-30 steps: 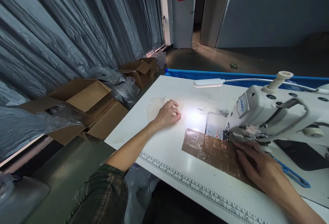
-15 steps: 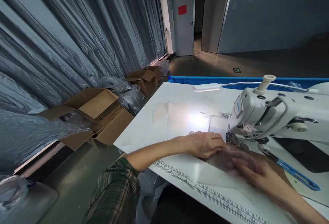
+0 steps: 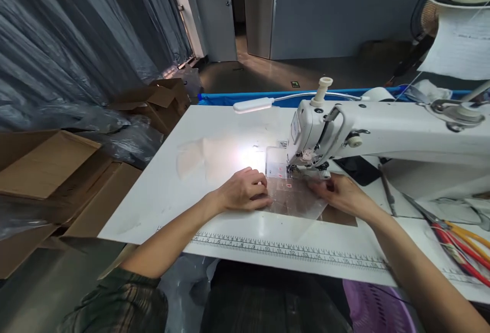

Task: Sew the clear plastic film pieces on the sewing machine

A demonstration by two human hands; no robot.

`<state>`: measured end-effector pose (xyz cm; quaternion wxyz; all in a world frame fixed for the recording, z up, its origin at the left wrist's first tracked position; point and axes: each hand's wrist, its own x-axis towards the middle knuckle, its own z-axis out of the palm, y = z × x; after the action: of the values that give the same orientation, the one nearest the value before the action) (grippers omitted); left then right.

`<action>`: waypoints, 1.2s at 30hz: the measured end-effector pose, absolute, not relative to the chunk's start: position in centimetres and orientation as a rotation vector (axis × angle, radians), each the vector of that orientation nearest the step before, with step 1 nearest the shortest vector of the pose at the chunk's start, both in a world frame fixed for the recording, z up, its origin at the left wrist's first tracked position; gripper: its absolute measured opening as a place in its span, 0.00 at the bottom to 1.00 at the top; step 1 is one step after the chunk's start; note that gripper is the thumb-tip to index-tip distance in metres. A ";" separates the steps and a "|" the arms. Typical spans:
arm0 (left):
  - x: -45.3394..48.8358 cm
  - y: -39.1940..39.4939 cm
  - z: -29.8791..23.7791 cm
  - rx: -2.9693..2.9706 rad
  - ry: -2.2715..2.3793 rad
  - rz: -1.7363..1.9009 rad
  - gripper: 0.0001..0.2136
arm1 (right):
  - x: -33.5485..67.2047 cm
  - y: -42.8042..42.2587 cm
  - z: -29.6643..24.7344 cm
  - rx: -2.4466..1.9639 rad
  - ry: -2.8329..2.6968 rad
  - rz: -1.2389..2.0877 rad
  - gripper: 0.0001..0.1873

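Clear, glossy, faintly creased plastic [image 3: 296, 201] flat on the smooth white bench [image 3: 153, 190], just under the front of the rounded white sewing machine [image 3: 306, 136], with a small red mark [image 3: 289, 185] near the far edge. Dull brown board [image 3: 339, 217] showing at four o'clock, flat and straight-edged, partly beneath the plastic.

Around that centre: slim white lamp [image 3: 252, 105] at eleven o'clock, printed ruler [image 3: 268, 246] along the near edge at six, scissors [image 3: 444, 236] with red handles well off at three, holed purple basket [image 3: 369, 305] below at five. Open cardboard boxes [image 3: 38, 164] at nine, crinkled grey curtain [image 3: 95, 32] at ten (both off the bench).

Left hand [image 3: 243, 190] at nine o'clock: fingers loosely curled, tips touching the plastic's edge. Right hand [image 3: 346, 194] at three: fingers bent and close together on the plastic, partly blocked from sight by the machine. Impossible to tell, for either, whether pinching or merely pressing.
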<state>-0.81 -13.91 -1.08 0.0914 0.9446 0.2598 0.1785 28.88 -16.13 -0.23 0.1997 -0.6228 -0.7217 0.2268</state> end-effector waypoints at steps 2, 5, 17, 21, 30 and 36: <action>-0.7 -14.1 -0.9 2.803 0.639 0.579 0.09 | 29.1 -16.6 0.0 -1.749 -2.028 0.772 0.17; -0.5 -14.3 -1.1 2.836 0.456 0.560 0.10 | 29.3 -17.4 0.1 -1.677 -1.943 1.029 0.15; -1.3 -14.6 -0.3 1.776 0.693 0.609 0.33 | 20.5 -17.8 0.9 -1.283 -1.542 1.617 0.25; -1.2 -14.6 0.0 1.422 0.834 0.595 0.38 | 19.9 -17.3 2.1 -1.228 -1.578 1.672 0.34; -0.2 -15.7 0.4 1.611 1.227 0.547 0.24 | 24.9 -17.9 -0.4 -1.455 -2.278 0.634 0.21; 0.4 -15.4 -0.2 1.785 1.358 0.694 0.26 | 24.7 -16.8 -2.3 -1.233 -2.621 -0.067 0.21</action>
<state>0.45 -15.43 -0.16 0.3867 0.7012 0.5333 0.2726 24.71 -16.77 -2.30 0.1219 -0.4223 -0.8979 -0.0230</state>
